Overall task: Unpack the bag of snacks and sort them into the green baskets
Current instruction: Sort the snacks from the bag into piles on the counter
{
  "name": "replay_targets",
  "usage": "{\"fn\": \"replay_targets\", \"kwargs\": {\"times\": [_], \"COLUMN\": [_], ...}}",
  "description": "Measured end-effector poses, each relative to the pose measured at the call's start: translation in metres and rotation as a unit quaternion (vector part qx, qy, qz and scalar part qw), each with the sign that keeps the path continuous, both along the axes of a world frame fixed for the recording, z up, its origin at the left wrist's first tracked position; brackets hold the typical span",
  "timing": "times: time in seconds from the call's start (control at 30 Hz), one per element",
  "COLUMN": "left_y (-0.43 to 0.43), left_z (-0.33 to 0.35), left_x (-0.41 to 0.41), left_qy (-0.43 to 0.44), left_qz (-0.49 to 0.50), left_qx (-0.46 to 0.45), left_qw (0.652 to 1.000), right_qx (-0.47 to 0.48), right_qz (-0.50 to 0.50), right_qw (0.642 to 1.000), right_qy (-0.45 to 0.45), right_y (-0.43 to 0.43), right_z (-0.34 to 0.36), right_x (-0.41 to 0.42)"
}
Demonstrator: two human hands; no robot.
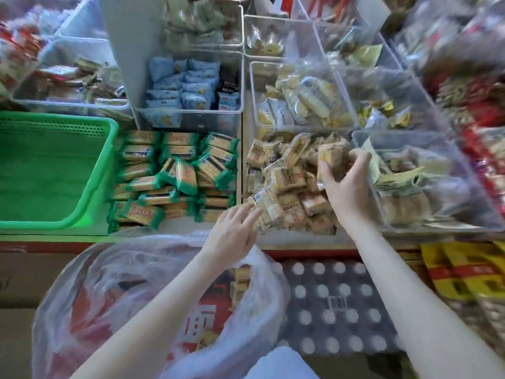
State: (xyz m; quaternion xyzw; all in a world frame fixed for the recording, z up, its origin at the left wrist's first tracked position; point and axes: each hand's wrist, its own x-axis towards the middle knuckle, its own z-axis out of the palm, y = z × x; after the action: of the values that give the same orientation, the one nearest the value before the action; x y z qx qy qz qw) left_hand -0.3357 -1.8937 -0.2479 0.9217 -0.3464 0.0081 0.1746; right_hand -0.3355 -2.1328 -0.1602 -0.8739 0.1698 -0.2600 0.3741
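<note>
Two hands work at mid-frame. The right hand (345, 187) grasps beige packets (329, 157) over the snack pile (287, 184). The left hand (232, 235) pinches a single packet (258, 202) above the plastic bag (109, 291) at lower centre. The green basket (54, 170) is at left.

Right hand (345, 186) gripping tan packets (329, 157), left hand (232, 233) pinching single packet (259, 200)

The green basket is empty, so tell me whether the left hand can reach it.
Probably yes: the basket lies open-topped left of the left hand, with only low green packets between.
</note>
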Motion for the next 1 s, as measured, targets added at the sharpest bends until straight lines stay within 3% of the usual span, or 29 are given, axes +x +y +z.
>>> {"fn": "replay_targets", "kwargs": {"times": [0.1,0.17,0.23,0.3,0.4,0.53,0.67,0.87,1.0], "left_y": [-0.023,-0.031,-0.034,-0.032,-0.025,-0.004,0.042,0.134,0.173], "left_z": [-0.004,-0.006,-0.010,-0.014,-0.018,-0.018,-0.027,-0.074,-0.099], "left_x": [0.001,0.001,0.001,0.003,0.005,-0.007,-0.041,-0.121,-0.172], "left_qy": [-0.016,-0.032,-0.035,-0.038,-0.031,-0.013,0.008,0.077,0.140], "left_qz": [-0.010,-0.003,0.007,0.009,-0.001,0.010,0.040,0.029,0.014], "left_qx": [0.027,0.044,0.049,0.056,0.065,0.054,0.053,0.142,0.224], "left_qw": [0.999,0.998,0.998,0.998,0.997,0.998,0.998,0.986,0.964], "right_qx": [-0.057,-0.114,-0.213,-0.265,-0.297,-0.298,-0.269,-0.272,-0.308], "right_qz": [-0.018,0.036,0.097,0.114,0.111,0.131,0.237,0.429,0.487], "right_qw": [0.998,0.988,0.946,0.920,0.917,0.943,0.933,0.861,0.803], "right_qy": [-0.002,0.098,0.225,0.264,0.244,0.069,-0.042,-0.003,0.152], "right_y": [-0.044,-0.061,-0.070,-0.072,-0.065,-0.026,0.044,0.156,0.200], "right_z": [-0.005,-0.016,-0.031,-0.042,-0.043,-0.036,-0.051,-0.122,-0.171], "right_x": [0.039,0.060,0.069,0.067,0.055,0.023,-0.030,-0.121,-0.164]}}
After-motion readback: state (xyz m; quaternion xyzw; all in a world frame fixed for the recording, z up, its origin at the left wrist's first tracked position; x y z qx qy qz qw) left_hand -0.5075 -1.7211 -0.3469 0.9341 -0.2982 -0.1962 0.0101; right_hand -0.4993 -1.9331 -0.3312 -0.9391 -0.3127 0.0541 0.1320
